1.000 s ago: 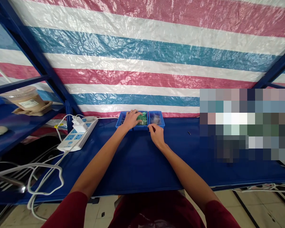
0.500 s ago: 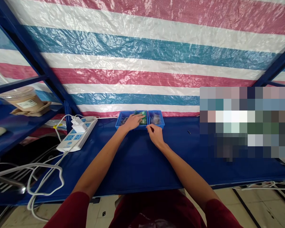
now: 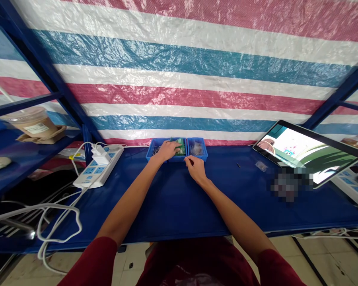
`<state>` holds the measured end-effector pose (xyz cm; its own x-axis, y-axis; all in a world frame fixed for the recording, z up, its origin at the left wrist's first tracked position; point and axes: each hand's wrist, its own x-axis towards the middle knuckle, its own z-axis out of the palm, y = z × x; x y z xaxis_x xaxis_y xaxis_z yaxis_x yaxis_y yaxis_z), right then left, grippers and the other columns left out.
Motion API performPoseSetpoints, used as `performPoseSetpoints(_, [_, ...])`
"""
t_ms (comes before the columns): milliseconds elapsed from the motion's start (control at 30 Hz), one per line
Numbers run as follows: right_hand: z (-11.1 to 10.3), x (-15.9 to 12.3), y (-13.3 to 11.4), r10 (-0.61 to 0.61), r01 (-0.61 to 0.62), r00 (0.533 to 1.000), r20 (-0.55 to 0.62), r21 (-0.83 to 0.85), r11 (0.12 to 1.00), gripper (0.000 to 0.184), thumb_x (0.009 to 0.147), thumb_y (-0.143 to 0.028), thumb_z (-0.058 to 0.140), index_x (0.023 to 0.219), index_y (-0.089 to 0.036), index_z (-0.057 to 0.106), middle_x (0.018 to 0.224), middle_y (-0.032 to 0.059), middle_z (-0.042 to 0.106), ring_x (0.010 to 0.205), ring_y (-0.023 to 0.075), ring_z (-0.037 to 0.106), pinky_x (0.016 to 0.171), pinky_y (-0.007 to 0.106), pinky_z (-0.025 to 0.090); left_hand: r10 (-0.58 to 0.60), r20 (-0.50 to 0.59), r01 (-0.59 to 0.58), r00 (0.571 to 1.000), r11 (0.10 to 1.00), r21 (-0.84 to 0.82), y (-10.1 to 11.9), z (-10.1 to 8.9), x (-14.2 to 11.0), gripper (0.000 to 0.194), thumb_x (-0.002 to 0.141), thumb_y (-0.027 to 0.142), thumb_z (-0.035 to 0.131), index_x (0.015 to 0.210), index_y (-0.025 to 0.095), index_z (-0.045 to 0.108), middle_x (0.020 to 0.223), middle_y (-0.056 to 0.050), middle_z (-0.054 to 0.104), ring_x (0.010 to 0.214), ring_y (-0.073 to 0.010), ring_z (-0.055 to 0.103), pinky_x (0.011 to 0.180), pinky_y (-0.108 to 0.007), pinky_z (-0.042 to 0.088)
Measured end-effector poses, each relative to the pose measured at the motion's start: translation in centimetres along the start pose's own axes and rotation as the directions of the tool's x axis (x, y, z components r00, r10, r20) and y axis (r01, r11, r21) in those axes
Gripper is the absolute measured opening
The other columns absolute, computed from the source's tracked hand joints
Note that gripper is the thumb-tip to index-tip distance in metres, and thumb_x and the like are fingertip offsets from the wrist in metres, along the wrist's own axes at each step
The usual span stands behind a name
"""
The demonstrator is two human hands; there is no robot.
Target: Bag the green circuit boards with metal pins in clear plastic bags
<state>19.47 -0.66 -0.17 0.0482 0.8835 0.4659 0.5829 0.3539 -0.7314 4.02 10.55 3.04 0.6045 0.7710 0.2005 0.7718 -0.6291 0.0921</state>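
Three small blue bins (image 3: 176,158) stand in a row at the back of the blue table (image 3: 173,198). My left hand (image 3: 166,151) reaches into the middle bin, fingers curled over green circuit boards (image 3: 180,147); whether it grips one is hidden. The left bin holds small dark screws (image 3: 155,149). The right bin holds clear plastic parts (image 3: 196,149). My right hand (image 3: 195,168) rests on the table just in front of the bins, thumb and forefinger pinched together near the bin's front rim; what they hold is too small to make out.
A white power strip (image 3: 97,171) with plugs and white cables (image 3: 53,216) lies at the left. A tablet (image 3: 308,151) leans at the right, with a small clear bag (image 3: 261,166) and a dark screw (image 3: 238,165) before it. A lidded drink cup (image 3: 32,124) stands on the left shelf.
My left hand has drawn slightly back over the green boards. My right hand has stayed in place. The tablet at the right is now visible.
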Motion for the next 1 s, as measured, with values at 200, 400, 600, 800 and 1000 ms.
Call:
performPoseSetpoints(200, [-0.1, 0.0, 0.0, -0.002, 0.002, 1.000, -0.012, 0.010, 1.000, 0.033, 0.090, -0.034, 0.042, 0.073, -0.018, 0.065, 0.061, 0.0006, 0.061, 0.057, 0.0146, 0.056, 0.062, 0.025, 0.039, 0.045, -0.084, -0.050, 0.995, 0.997, -0.059, -0.2, -0.3, -0.3, 0.037, 0.089, 0.030, 0.051, 0.123, 0.019, 0.061, 0.126, -0.009, 0.062, 0.116, -0.0236, 0.057, 0.104, -0.036, 0.039])
performPoseSetpoints(400, [-0.1, 0.1, -0.1, -0.013, 0.013, 1.000, -0.011, 0.000, 1.000, 0.033, 0.090, -0.034, 0.041, 0.072, -0.019, 0.065, 0.061, 0.0011, 0.061, 0.058, 0.0150, 0.056, 0.063, 0.025, 0.040, 0.057, -0.134, -0.073, 0.989, 0.990, -0.119, -0.1, -0.5, -1.0, 0.040, 0.092, 0.034, 0.045, 0.126, 0.018, 0.058, 0.130, -0.009, 0.059, 0.120, -0.0229, 0.054, 0.105, -0.037, 0.039])
performPoseSetpoints(600, [0.0, 0.1, 0.0, -0.006, 0.006, 1.000, -0.018, 0.001, 1.000, 0.034, 0.090, -0.034, 0.040, 0.073, -0.019, 0.065, 0.063, 0.0018, 0.063, 0.059, 0.0156, 0.057, 0.064, 0.026, 0.041, 0.047, -0.199, -0.067, 0.979, 0.993, -0.097, 0.0, -0.3, -2.1, 0.040, 0.094, 0.037, 0.042, 0.126, 0.020, 0.059, 0.130, -0.008, 0.059, 0.122, -0.0242, 0.052, 0.108, -0.040, 0.036])
performPoseSetpoints(800, [0.0, 0.0, 0.0, -0.010, 0.010, 1.000, -0.008, -0.001, 1.000, 0.033, 0.090, -0.034, 0.041, 0.073, -0.019, 0.065, 0.063, 0.0016, 0.063, 0.059, 0.0156, 0.057, 0.064, 0.026, 0.041, -0.011, -0.168, 0.005, 0.986, 0.999, -0.035, -0.3, 0.1, -2.2, 0.046, 0.096, 0.041, 0.037, 0.130, 0.016, 0.055, 0.136, -0.012, 0.054, 0.132, -0.0251, 0.043, 0.111, -0.041, 0.030])
performPoseSetpoints(1000, [-0.1, 0.1, -0.1, 0.005, -0.005, 1.000, -0.015, 0.002, 1.000, 0.033, 0.090, -0.034, 0.041, 0.073, -0.019, 0.065, 0.063, 0.0017, 0.063, 0.059, 0.0156, 0.058, 0.063, 0.026, 0.041, 0.011, -0.095, -0.011, 0.995, 1.000, 0.002, 0.1, 0.1, -1.7, 0.043, 0.096, 0.038, 0.039, 0.125, 0.012, 0.059, 0.128, -0.014, 0.060, 0.128, -0.0261, 0.047, 0.112, -0.041, 0.027])
